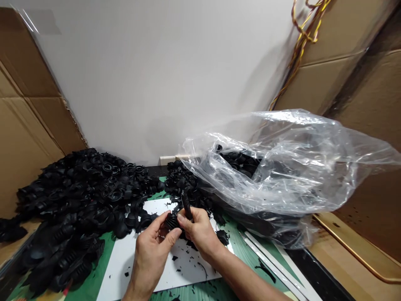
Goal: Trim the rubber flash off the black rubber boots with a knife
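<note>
My left hand (151, 251) pinches a small black ribbed rubber bellows (172, 222) between thumb and fingers, above a white board (115, 267). Close against its right side, my right hand (200, 234) is closed around a slim dark tool (186, 205) that points up and away; its working end cannot be made out. The right fingertips are at the bellows too. Black scraps (200, 267) lie scattered on the board below both hands.
A large heap of black ribbed rubber parts (103, 175) fills the left. Black trimmings (181, 177) pile up behind the hands. At right stands a clear plastic bag (297, 175) with black parts inside. White strips (272, 263) lie on the green surface (232, 228). Cardboard (360, 83) flanks the place.
</note>
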{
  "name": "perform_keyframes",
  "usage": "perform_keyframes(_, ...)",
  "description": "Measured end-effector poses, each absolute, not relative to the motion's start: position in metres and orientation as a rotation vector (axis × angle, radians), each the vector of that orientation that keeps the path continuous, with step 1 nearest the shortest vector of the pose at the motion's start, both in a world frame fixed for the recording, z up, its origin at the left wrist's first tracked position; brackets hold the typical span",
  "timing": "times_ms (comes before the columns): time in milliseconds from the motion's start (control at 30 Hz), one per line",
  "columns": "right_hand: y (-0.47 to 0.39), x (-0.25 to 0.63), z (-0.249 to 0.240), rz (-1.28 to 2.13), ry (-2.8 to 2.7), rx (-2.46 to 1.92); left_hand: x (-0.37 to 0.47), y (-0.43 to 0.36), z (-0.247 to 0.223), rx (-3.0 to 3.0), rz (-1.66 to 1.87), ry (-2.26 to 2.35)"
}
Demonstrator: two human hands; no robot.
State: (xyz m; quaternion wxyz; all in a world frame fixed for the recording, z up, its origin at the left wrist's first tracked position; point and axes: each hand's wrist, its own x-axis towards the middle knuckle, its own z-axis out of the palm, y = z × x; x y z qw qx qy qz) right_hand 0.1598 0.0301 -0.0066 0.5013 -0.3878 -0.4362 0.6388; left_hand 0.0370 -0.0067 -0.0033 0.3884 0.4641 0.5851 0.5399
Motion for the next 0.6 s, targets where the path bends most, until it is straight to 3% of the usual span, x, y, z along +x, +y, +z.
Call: perform_keyframes(600, 0.035, 0.165, 0.012, 1.806, -0.685, -0.85, 0.04, -0.002, 0.013, 0.996, 1.197, 1.332)
